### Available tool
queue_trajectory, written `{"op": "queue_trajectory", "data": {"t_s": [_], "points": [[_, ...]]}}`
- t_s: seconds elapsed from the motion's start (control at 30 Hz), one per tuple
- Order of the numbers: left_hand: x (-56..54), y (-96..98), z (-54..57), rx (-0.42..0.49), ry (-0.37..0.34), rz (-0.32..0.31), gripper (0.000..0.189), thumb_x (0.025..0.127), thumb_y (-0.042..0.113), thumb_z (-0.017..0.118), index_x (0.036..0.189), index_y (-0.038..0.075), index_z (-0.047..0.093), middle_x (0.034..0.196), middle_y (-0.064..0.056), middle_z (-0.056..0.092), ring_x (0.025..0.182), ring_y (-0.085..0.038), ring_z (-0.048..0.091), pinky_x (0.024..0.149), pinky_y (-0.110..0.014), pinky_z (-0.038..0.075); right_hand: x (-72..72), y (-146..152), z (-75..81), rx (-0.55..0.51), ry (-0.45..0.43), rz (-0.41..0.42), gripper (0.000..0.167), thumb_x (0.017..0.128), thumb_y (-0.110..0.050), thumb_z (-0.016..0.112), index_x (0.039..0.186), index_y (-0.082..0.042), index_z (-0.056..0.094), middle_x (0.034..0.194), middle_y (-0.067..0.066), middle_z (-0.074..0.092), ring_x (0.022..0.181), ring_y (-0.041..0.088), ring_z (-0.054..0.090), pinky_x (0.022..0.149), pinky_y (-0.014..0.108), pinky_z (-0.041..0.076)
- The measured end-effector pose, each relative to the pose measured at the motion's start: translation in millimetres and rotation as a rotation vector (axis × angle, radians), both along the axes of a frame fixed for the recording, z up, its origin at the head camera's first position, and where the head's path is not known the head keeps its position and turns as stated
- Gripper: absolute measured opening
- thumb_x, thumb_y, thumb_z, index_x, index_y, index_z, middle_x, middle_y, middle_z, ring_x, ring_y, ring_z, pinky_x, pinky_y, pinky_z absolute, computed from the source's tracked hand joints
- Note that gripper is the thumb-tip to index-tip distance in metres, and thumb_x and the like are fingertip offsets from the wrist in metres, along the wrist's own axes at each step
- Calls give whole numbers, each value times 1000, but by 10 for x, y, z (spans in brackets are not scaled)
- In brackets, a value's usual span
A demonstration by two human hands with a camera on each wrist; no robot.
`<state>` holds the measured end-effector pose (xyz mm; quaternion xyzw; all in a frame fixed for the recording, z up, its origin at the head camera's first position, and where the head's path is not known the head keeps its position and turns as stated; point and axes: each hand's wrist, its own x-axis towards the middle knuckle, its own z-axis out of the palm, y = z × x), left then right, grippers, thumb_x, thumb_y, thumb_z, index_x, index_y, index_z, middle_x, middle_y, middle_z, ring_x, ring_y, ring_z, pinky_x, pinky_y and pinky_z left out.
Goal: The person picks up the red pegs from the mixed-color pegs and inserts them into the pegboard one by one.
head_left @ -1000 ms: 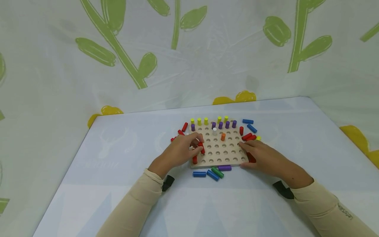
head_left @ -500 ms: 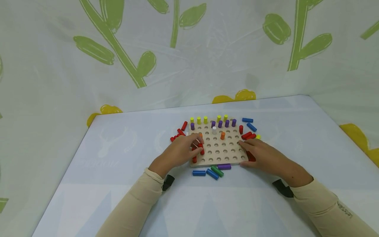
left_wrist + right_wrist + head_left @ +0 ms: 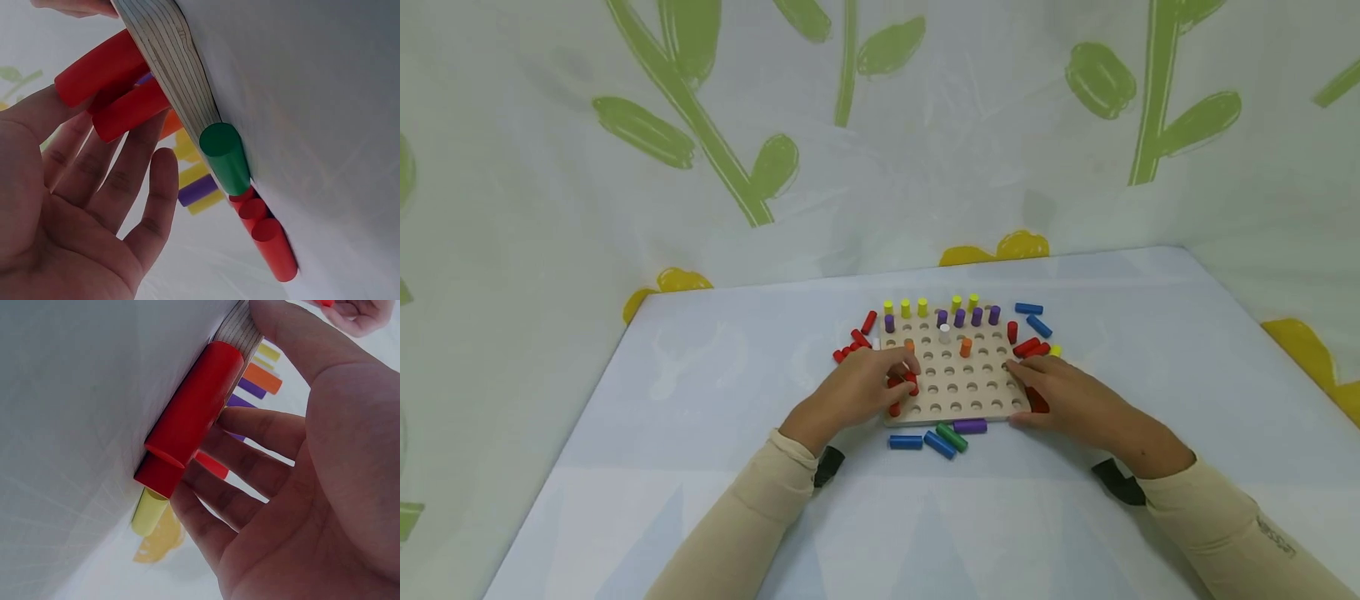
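In the head view, the left hand is pinching a red peg between thumb and fingertips, at about eight o'clock on the wooden board. I can't tell how deep the peg is sitting in its hole. The right hand is resting at four o'clock on the board's edge, with its fingers spread. Yellow pegs are standing at twelve o'clock.

In the left wrist view, the thumb is meeting the red peg's end at eight o'clock, while other fingers are reaching behind. The peg should be light, hard and tough to break, like a toy block. Its smooth sides may be a bit slippery, so near the top seems the best place for holding it. It is looking bright red all over, round like a short stick, with a flat end. A second red peg is standing near it, at five o'clock.

In the right wrist view, the right thumb is touching the board's corner, up at one o'clock. A lying red peg is showing near twelve.
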<state>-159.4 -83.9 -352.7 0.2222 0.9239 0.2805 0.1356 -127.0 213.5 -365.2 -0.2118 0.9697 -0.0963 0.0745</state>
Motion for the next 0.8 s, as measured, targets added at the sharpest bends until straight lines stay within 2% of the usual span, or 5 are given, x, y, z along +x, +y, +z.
{"op": "queue_trajectory", "data": {"t_s": [0.17, 0.37, 0.53, 0.7, 0.8], "points": [[7, 6, 16, -3, 1, -10, 20, 93, 26, 73, 112, 21, 68, 102, 4, 73, 86, -12, 62, 66, -18, 53, -2, 1, 5, 2, -3, -1, 82, 82, -45, 80, 145, -3, 50, 136, 23, 56, 124, 39, 55, 99, 52, 52], [11, -4, 8, -2, 14, -34, 19, 94, 28, 72, 111, 20, 69, 93, 6, 70, 81, -11, 61, 64, -19, 52, -15, -11, 15, 12, -7, -1, 82, 82, -45, 80, 146, -3, 49, 137, 23, 56, 125, 40, 54, 99, 53, 52], [18, -7, 8, -12, -17, -33, 20, 95, 28, 70, 113, 21, 68, 91, 7, 68, 77, -11, 61, 61, -20, 51, -16, -12, -1, 15, -16, 1, 82, 82, -45, 79, 146, -4, 49, 137, 23, 55, 125, 40, 54, 99, 52, 52], [24, -35, 31, 9, -41, -37, 25, 96, 28, 68, 120, 20, 66, 102, 6, 71, 84, -9, 64, 70, -21, 54, -8, 4, -27, 13, -10, -4, 83, 82, -46, 79, 146, -4, 49, 137, 23, 55, 125, 40, 54, 99, 53, 52], [6, -97, 63, 7, 0, -21, 26, 97, 28, 66, 122, 20, 66, 105, 6, 72, 92, -8, 65, 79, -23, 55, -10, 7, -38, 6, -9, -1, 83, 82, -46, 79, 146, -4, 49, 137, 23, 55, 125, 41, 54, 99, 53, 52]]}}
